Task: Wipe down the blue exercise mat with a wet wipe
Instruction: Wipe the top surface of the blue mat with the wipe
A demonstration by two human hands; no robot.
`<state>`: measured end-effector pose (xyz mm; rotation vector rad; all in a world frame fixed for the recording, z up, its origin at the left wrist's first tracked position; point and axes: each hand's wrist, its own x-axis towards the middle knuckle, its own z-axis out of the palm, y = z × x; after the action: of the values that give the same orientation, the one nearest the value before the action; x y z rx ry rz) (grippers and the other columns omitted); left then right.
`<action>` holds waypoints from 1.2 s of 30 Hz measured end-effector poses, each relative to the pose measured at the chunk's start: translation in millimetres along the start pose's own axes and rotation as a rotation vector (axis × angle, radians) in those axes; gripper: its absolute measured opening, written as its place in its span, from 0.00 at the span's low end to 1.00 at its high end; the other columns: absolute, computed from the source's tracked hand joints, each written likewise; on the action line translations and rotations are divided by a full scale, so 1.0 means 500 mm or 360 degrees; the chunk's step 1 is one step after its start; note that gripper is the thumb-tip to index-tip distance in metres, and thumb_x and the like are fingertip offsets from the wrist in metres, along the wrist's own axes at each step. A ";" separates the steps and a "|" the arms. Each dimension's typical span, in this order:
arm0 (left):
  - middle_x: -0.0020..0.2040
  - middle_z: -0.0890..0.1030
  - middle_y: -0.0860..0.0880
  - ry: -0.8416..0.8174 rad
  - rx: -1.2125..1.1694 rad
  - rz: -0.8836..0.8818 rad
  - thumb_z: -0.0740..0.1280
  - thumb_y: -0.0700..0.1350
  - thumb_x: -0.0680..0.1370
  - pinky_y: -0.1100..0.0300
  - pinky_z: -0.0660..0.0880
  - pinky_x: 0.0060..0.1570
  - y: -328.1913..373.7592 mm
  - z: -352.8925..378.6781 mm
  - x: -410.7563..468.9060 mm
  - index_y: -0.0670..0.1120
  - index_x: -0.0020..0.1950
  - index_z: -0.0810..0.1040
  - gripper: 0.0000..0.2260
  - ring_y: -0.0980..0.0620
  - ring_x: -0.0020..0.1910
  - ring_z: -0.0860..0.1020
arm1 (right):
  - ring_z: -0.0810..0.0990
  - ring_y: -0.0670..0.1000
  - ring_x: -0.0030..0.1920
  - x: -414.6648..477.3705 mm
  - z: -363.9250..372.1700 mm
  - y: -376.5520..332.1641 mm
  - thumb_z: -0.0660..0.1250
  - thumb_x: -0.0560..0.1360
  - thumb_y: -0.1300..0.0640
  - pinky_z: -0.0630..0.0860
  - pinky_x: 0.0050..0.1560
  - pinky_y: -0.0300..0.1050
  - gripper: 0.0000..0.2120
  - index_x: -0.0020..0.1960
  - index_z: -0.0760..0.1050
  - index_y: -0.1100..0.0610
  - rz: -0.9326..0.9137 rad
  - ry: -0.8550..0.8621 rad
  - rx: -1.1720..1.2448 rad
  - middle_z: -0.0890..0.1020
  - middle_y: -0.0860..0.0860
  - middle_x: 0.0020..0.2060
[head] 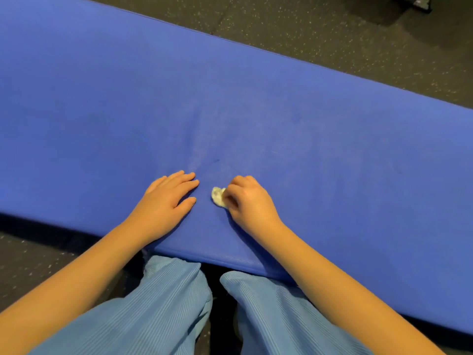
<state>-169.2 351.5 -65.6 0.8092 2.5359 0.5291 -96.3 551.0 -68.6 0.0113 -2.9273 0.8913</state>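
Pinching a balled wet wipe near the blue mat's near edge, right hand curls; left hand lies flat beside it, broad mat beyond.

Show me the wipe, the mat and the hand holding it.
wet wipe point(218, 196): head view, middle of the white wad.
blue exercise mat point(256, 98): head view, its bare top.
right hand point(247, 198): head view, its back.

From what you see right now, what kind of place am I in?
Probably a gym or exercise room. A thick blue mat lies on dark speckled rubber-like flooring, and the right hand holds a wipe on the mat.
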 end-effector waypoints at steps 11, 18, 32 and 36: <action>0.74 0.66 0.49 0.0147 0.0166 -0.0029 0.45 0.61 0.75 0.53 0.53 0.72 -0.001 -0.005 -0.010 0.46 0.72 0.70 0.33 0.48 0.75 0.61 | 0.72 0.57 0.32 0.046 0.001 0.020 0.62 0.74 0.56 0.67 0.26 0.44 0.15 0.31 0.76 0.60 -0.0214 0.0080 -0.0084 0.77 0.53 0.33; 0.73 0.67 0.50 0.0094 0.0166 -0.0060 0.44 0.63 0.72 0.53 0.55 0.70 -0.013 -0.017 0.054 0.45 0.73 0.68 0.36 0.49 0.74 0.61 | 0.75 0.56 0.38 0.036 0.017 0.011 0.67 0.72 0.52 0.71 0.28 0.44 0.14 0.33 0.75 0.61 -0.0042 0.0013 -0.0004 0.77 0.53 0.38; 0.76 0.62 0.49 0.0085 0.0211 -0.0036 0.44 0.62 0.74 0.49 0.48 0.74 -0.036 0.004 0.140 0.45 0.74 0.65 0.35 0.49 0.77 0.55 | 0.74 0.59 0.34 0.119 0.014 0.085 0.68 0.72 0.64 0.71 0.24 0.46 0.06 0.36 0.78 0.62 -0.0164 -0.0232 -0.0127 0.76 0.55 0.34; 0.70 0.71 0.44 0.0175 0.0285 -0.0023 0.50 0.56 0.77 0.41 0.59 0.70 -0.034 0.017 0.150 0.41 0.69 0.72 0.28 0.44 0.72 0.63 | 0.71 0.55 0.30 0.188 -0.009 0.147 0.68 0.74 0.60 0.58 0.24 0.38 0.14 0.29 0.76 0.59 0.0150 0.0101 -0.0284 0.73 0.53 0.28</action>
<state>-228.5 386.5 -101.5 0.8441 2.7179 0.3538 -192.0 616.0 -98.1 -0.1644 -2.9564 0.6258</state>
